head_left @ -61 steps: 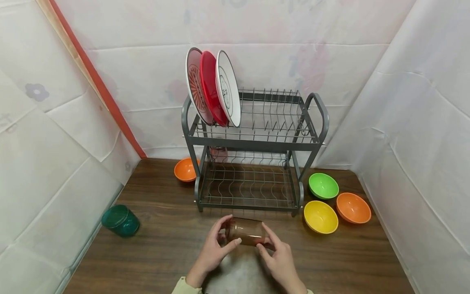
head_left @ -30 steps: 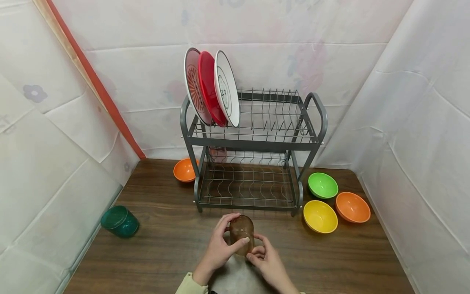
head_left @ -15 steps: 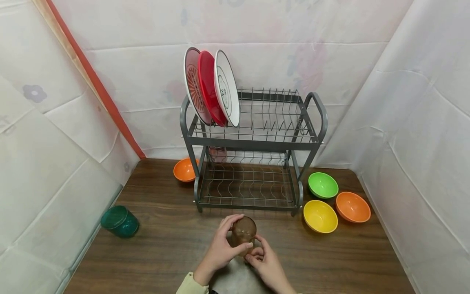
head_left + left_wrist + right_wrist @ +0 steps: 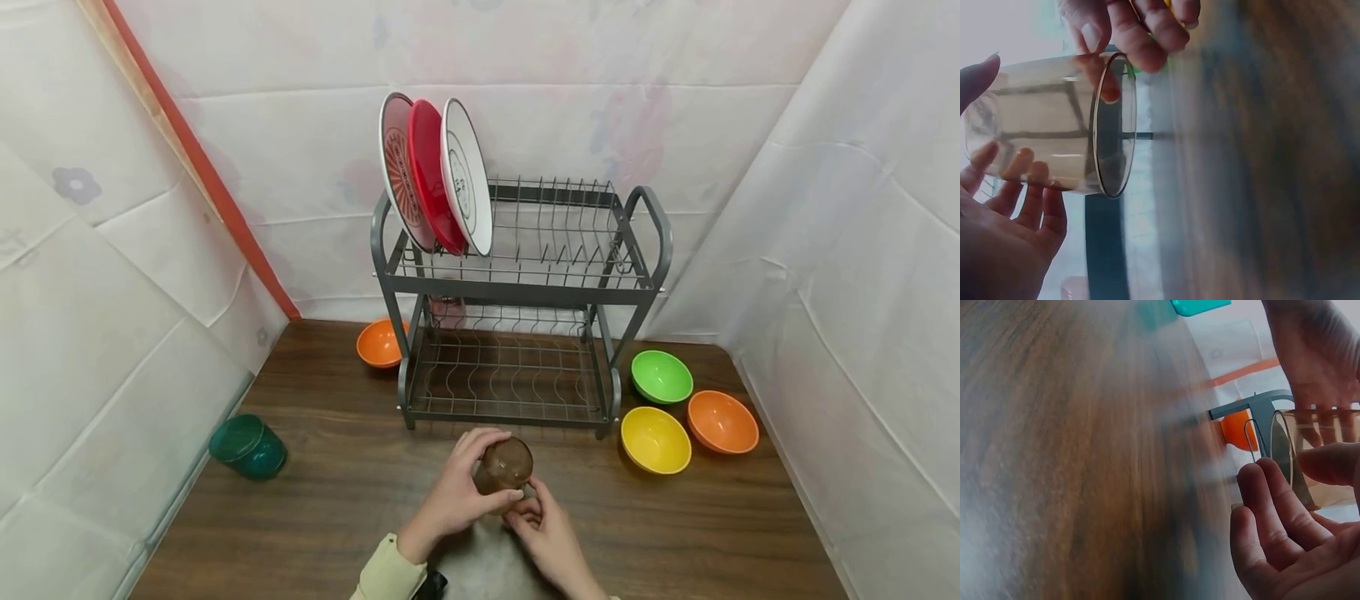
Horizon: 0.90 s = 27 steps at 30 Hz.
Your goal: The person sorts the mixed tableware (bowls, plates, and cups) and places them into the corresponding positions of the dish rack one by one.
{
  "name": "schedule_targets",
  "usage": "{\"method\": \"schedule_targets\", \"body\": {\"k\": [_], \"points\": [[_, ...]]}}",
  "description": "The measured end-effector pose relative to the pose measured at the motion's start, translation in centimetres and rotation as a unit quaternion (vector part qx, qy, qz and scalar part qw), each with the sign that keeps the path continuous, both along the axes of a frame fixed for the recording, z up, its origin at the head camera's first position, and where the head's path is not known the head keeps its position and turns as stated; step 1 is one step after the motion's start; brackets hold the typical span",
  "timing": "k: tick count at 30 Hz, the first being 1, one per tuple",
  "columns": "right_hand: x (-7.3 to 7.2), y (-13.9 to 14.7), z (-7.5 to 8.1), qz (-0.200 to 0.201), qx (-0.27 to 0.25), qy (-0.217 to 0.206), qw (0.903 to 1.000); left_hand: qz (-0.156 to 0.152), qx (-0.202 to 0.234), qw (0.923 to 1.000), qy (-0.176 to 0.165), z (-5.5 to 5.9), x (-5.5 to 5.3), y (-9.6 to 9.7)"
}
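Observation:
A transparent brown drinking glass (image 4: 504,467) is held above the front of the table, its base turned up toward the head camera and its rim pointing down. My left hand (image 4: 461,492) grips it around the body near the base, with the thumb on one side and the fingers on the other. Lower down, my right hand (image 4: 546,533) holds the glass close to the rim between thumb and index finger. Its other fingers are bent beside the mouth, as the right wrist view shows. The glass (image 4: 1054,125) looks bare inside in the left wrist view.
A two-tier dish rack (image 4: 517,292) stands behind the hands, with a few plates (image 4: 468,179) upright at its upper left. A pinkish glass (image 4: 447,312) sits on its lower tier. Orange (image 4: 378,343), green (image 4: 662,377) and yellow (image 4: 656,442) bowls flank it. A teal glass (image 4: 249,447) is at left.
The glass has turned from lying sideways between both hands to rim-down, base up. It then shifted slightly right and tilted a little more toward the head camera.

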State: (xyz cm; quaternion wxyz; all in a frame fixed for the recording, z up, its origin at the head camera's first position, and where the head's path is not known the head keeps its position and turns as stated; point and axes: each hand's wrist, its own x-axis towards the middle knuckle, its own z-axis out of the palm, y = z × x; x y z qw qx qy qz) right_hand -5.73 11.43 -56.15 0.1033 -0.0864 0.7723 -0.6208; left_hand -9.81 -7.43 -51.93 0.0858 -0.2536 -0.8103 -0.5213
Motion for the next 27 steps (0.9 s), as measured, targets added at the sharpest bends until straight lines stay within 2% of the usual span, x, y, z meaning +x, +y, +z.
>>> {"method": "schedule_targets", "body": {"k": [6,11,18,27], "points": [[-0.3,0.3,0.2,-0.013,0.001,0.019,0.9997,-0.043,-0.038,0.9982,0.019,1.6,-1.6,-0.3],[-0.3,0.3,0.4,-0.016,-0.01,0.017,0.9997,-0.063,-0.093,0.9929,0.041,2.9,-3.1,-0.8],[-0.3,0.2,0.7,-0.012,0.001,0.008,0.9999,-0.054,-0.131,0.9891,0.041,5.3,-5.8,-1.7],[-0.1,0.3,0.1,0.002,0.0,0.026,0.9997,-0.028,-0.173,0.9833,0.048,9.4,-10.2,-2.6]]}}
